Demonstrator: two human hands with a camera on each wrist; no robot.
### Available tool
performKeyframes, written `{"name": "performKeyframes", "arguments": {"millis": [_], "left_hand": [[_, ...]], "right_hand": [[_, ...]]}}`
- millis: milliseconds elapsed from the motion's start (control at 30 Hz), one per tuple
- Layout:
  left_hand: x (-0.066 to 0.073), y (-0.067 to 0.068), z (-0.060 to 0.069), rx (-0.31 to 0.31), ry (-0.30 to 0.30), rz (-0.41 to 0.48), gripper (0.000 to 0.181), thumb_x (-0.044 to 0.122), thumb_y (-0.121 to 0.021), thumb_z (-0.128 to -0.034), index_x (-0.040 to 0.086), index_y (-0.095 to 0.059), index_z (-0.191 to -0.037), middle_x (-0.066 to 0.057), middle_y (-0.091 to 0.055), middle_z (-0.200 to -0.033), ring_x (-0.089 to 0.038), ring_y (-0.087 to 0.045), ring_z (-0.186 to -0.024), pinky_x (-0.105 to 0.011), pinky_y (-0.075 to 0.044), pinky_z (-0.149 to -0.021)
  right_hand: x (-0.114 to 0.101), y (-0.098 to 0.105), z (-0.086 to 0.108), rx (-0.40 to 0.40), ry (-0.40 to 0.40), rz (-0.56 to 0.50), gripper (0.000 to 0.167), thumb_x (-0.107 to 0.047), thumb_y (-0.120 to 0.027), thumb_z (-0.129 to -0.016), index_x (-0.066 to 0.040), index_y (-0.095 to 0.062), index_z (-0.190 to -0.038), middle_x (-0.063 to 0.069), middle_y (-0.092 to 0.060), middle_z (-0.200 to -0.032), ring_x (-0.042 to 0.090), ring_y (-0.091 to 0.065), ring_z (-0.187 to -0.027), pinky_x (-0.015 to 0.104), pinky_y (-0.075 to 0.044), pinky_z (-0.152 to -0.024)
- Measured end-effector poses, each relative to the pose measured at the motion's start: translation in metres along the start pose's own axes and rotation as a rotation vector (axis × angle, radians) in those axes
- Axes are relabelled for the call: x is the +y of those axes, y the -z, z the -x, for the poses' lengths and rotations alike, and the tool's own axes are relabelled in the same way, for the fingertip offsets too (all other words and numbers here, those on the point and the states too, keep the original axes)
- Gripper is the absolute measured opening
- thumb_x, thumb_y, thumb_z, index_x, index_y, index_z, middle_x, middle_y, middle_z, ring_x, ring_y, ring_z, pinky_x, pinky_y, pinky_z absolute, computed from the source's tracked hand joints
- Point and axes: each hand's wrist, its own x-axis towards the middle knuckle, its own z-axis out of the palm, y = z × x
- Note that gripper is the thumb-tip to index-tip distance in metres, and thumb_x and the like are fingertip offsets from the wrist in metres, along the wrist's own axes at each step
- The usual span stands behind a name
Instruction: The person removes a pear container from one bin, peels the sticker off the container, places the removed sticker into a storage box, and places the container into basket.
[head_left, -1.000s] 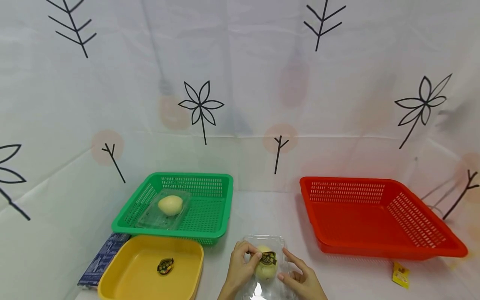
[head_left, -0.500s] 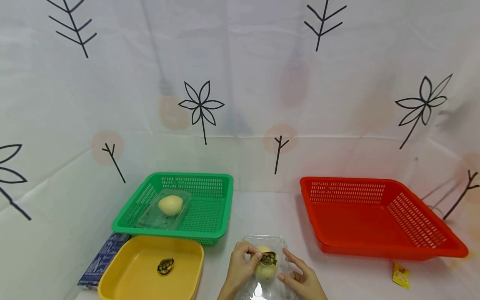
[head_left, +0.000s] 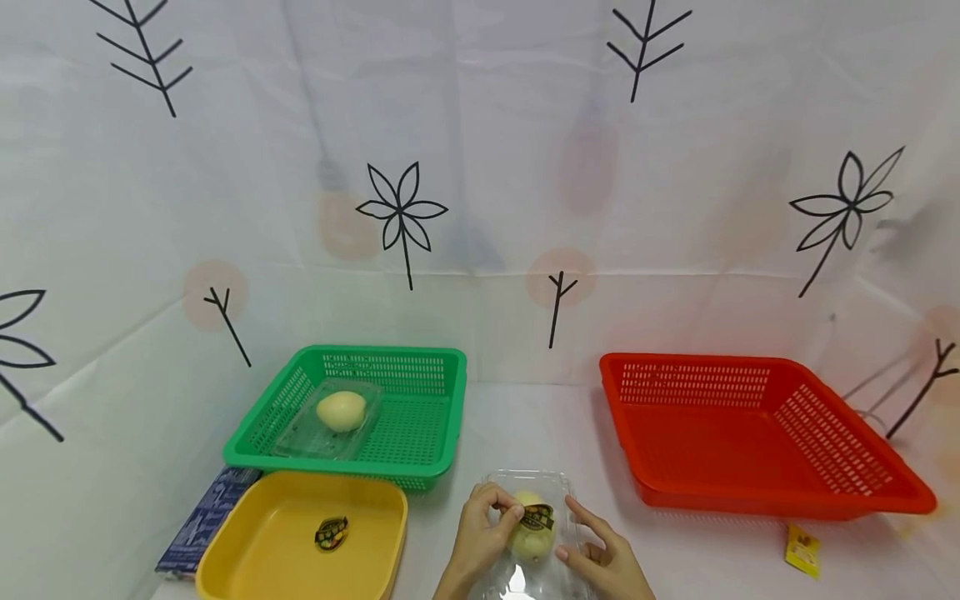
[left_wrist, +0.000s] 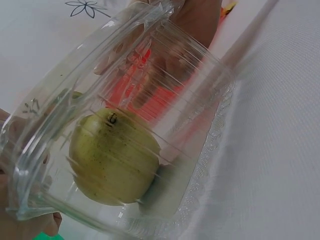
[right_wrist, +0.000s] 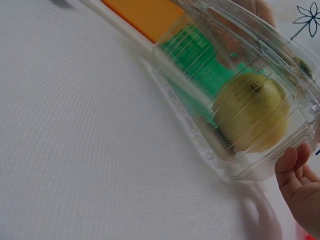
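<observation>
A clear plastic clamshell box (head_left: 528, 474) stands on the white table, its lid down over a yellow-green, pear-like fruit (left_wrist: 115, 157). Across the top of the lid lies a dark sticker (head_left: 537, 517) with a ribbon band and a colourful print. My left hand (head_left: 480, 537) pinches the sticker's left end between thumb and index finger. At the box's right edge, my right hand (head_left: 606, 557) holds the box, thumb on the lid and index finger stretched along the side. In the right wrist view, curled fingers (right_wrist: 289, 167) sit against the box's end.
A yellow tray (head_left: 300, 483) at left holds a similar sticker (head_left: 331, 533). Behind it, a green basket (head_left: 420, 467) holds another boxed fruit (head_left: 341, 412). A red basket (head_left: 705, 500) stands at right, near a small yellow packet (head_left: 802, 550). A blue package (head_left: 210, 521) lies far left.
</observation>
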Motion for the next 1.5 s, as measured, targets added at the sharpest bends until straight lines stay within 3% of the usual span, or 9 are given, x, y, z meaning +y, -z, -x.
{"name": "performKeyframes", "arguments": {"millis": [733, 833, 1067, 1300, 1500], "left_hand": [[0.002, 0.005, 0.000, -0.052, 0.007, 0.056, 0.008, -0.009, -0.065, -0.0750, -0.003, -0.060, -0.073, -0.016, -0.053, -0.071, -0.020, -0.045, -0.076, -0.029, -0.037, -0.071], [-0.005, 0.003, -0.001, -0.051, 0.008, 0.056, 0.009, -0.009, -0.065, -0.0744, -0.003, -0.059, -0.072, -0.016, -0.053, -0.070, -0.021, -0.045, -0.076, -0.030, -0.037, -0.071], [-0.036, -0.001, -0.001, -0.056, 0.020, 0.066, 0.010, -0.008, -0.065, -0.0742, 0.000, -0.060, -0.071, -0.014, -0.053, -0.069, -0.016, -0.045, -0.076, -0.030, -0.037, -0.071], [-0.040, 0.001, -0.001, -0.066, 0.001, 0.150, 0.007, -0.005, -0.066, -0.0756, 0.000, -0.061, -0.073, -0.016, -0.055, -0.071, -0.014, -0.047, -0.077, -0.029, -0.038, -0.073], [-0.039, 0.002, -0.001, -0.083, 0.023, 0.195, 0.005, -0.005, -0.065, -0.0775, -0.004, -0.060, -0.075, -0.019, -0.056, -0.074, -0.010, -0.047, -0.080, -0.027, -0.038, -0.076]], "right_hand": [[-0.003, 0.001, 0.000, -0.023, -0.014, -0.038, 0.068, -0.007, -0.071, -0.080, 0.000, -0.040, -0.140, 0.033, -0.038, -0.135, 0.008, -0.043, -0.050, 0.020, -0.039, -0.049], [-0.004, 0.001, 0.000, -0.034, -0.037, -0.044, 0.069, -0.008, -0.071, -0.081, -0.001, -0.039, -0.141, 0.033, -0.036, -0.137, 0.009, -0.044, -0.051, 0.021, -0.040, -0.050], [-0.004, 0.002, -0.001, -0.043, -0.053, -0.046, 0.069, -0.009, -0.071, -0.082, -0.002, -0.038, -0.142, 0.033, -0.035, -0.138, 0.011, -0.048, -0.053, 0.022, -0.042, -0.053], [-0.002, 0.002, -0.001, -0.051, -0.049, -0.054, 0.070, -0.009, -0.070, -0.082, -0.001, -0.037, -0.142, 0.033, -0.034, -0.138, 0.012, -0.050, -0.054, 0.022, -0.042, -0.053], [-0.001, 0.002, -0.001, -0.056, -0.048, -0.058, 0.069, -0.009, -0.070, -0.083, -0.001, -0.036, -0.143, 0.032, -0.034, -0.139, 0.011, -0.048, -0.054, 0.022, -0.042, -0.052]]}}
